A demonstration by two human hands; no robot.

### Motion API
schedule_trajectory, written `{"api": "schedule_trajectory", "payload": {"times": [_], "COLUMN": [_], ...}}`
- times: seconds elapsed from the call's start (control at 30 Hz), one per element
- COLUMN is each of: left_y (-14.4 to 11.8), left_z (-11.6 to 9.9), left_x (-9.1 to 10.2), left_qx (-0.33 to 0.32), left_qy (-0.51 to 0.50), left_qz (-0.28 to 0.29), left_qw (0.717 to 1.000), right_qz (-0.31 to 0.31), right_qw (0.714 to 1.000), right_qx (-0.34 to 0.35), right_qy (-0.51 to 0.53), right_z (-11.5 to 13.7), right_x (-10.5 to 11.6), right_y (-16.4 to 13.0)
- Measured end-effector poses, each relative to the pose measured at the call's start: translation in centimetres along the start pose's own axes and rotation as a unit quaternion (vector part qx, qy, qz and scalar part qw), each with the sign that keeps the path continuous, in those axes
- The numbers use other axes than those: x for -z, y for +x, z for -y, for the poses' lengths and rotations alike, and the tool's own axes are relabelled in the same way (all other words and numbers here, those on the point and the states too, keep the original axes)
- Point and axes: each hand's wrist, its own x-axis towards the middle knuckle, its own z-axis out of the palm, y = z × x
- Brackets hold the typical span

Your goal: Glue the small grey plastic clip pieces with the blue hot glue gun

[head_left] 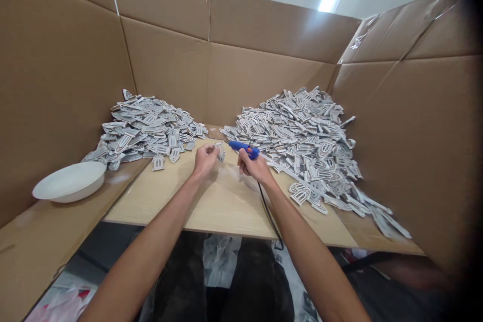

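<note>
My left hand (206,159) is closed on a small grey-white cutout piece (221,152), pinched at its edge and held up over the board. In my right hand (251,165) is a blue glue gun (243,148), its nozzle pointing left toward the piece. A small gap seems to lie between nozzle and piece. From the gun's back a pale glue stick (268,160) sticks out. Its black cord (267,206) runs down over the board's front edge. The fingers of my right hand wrap the handle, which is mostly hidden.
Heaped cutout pieces form one pile on the left (145,123) and a larger one on the right (302,131). A white bowl (70,183) stands at the left. Cardboard walls (264,68) enclose the pale work board (162,204) on the sides and back.
</note>
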Motion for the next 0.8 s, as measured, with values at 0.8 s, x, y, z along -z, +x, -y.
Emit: {"api": "schedule_trajectory", "payload": {"times": [0.8], "left_y": [-0.75], "left_z": [-0.43], "left_x": [-0.47], "left_qx": [-0.048], "left_qy": [-0.041], "left_qz": [0.017], "left_qw": [0.998], "right_qz": [-0.002], "right_qw": [0.996], "right_qx": [-0.015], "right_qy": [-0.086], "right_z": [0.37], "right_x": [-0.2], "right_y": [-0.24]}}
